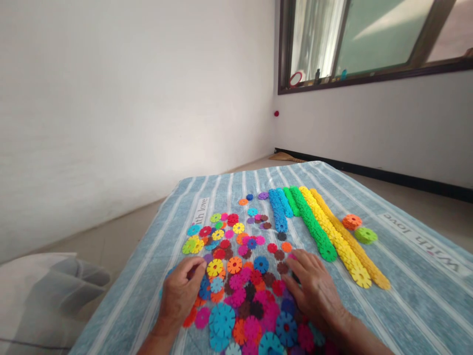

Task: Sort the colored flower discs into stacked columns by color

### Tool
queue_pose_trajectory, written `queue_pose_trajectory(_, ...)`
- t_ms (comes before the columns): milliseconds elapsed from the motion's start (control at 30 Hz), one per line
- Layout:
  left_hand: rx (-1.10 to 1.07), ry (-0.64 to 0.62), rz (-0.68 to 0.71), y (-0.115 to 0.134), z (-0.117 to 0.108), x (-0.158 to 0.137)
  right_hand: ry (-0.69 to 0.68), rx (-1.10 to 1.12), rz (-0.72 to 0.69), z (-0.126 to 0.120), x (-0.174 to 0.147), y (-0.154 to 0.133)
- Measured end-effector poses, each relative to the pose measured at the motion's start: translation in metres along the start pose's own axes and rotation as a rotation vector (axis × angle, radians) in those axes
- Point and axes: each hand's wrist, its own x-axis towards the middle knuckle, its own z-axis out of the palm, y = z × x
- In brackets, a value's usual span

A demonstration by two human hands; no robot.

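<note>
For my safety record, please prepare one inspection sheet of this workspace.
Surface: blue striped cloth, printed lettering.
Job's things: loose notched discs, multicoloured, some overlapping; disc rows at right, blue, green and yellow.
Clutter: whitish translucent item, lower left, off the cloth.
Hands: left hand curled beside loose discs, grip unclear; right hand spread at the discs' right side.
Cables: none identifiable; thin dark line at lower left, unclear.
Surroundings: white wall; window, upper right.

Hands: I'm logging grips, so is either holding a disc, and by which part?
Cannot be told: the left hand is curled, palm hidden; the right hand shows no clear hold.
</note>
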Motion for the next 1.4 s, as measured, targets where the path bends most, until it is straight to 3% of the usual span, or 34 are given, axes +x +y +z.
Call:
queue_pose_trajectory(133,-0.003,0.003,-0.022,-0.001,0.002,0.001,-0.068,-0.040,0.113,0.003,-0.002,0.003)
queue_pose_trajectory(400,-0.001,-0.007,-0.050,0.003,0.001,0.000,-0.132,0.140,-0.006,0.003,-0.013,-0.023)
queue_pose_trajectory(533,-0.005,-0.008,-0.066,0.001,0.002,-0.002,-0.074,0.253,-0.086,0.002,-0.011,-0.017)
queue_pose_trajectory(633,-0.028,-0.004,-0.082,0.000,0.002,-0.003,-0.010,0.209,-0.049,0.003,-0.009,-0.005)
queue_pose_trajectory(833,-0.059,0.095,-0.177,0.002,-0.002,-0.002,-0.054,0.171,0.080,0.008,-0.012,0.003)
queue_pose_trajectory(1200,-0.106,0.252,-0.373,-0.005,-0.012,0.002,-0.137,0.217,-0.058,0.010,-0.018,-0.001)
queue_pose_trajectory(1400,-0.073,0.077,-0.345,-0.002,-0.017,0.002,-0.167,0.198,-0.110,0.008,-0.019,-0.002)
